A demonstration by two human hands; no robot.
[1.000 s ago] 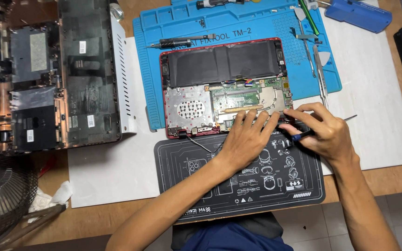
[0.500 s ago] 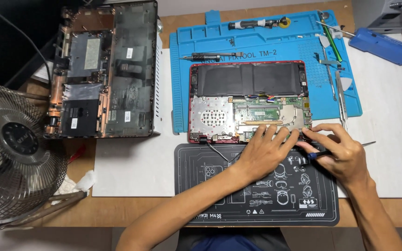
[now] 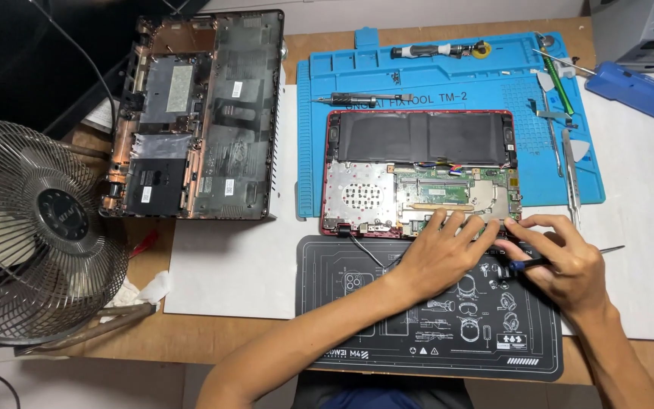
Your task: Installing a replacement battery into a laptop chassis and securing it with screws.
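Left hand [image 3: 440,254] lies flat, fingers spread, on the opened red laptop [image 3: 418,178]; right hand [image 3: 565,261] grips a screwdriver [image 3: 531,263], which could slip and gouge the board.

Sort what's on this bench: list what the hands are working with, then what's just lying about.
In use: left hand, right hand, opened red laptop, blue-handled screwdriver, black mat.

Lying about: metal fan, dark laptop shell, blue mat, tweezers, black screwdriver.

A wooden counter [image 3: 213,344] fills the view under even light (white sheet [image 3: 221,265] laid across); pale floor [image 3: 77,382] shows below.
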